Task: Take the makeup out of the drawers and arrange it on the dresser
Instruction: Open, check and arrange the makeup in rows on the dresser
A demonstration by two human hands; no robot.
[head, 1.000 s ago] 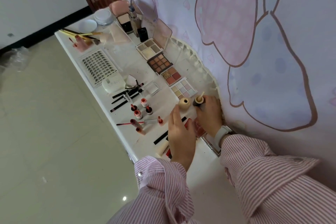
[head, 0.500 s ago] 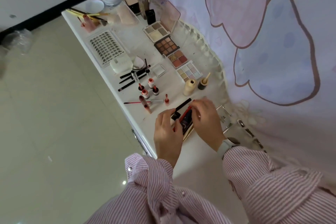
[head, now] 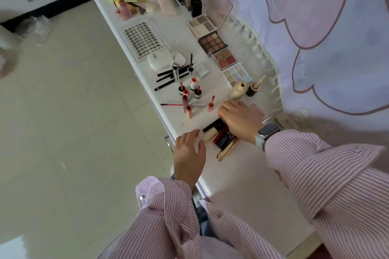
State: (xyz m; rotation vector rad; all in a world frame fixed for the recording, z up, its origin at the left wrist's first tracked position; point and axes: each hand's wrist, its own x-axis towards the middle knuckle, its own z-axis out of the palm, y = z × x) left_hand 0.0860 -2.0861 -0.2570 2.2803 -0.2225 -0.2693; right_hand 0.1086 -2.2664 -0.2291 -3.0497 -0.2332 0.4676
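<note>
Soft even daylight, faint shadows, wide-angle bending at edges, left edge blurred

Left hand palm down, fingers straight and loosely together, thumb out to the right, holding nothing. Right hand palm down further forward, fingers bent downward at the knuckles; grasp can't be confirmed. Smartwatch on right wrist. Both forearms in striped sleeves, reaching forward.

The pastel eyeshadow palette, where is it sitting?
The pastel eyeshadow palette lies on the dresser along the wall side, between the blush palette and the beige bottle.
</note>
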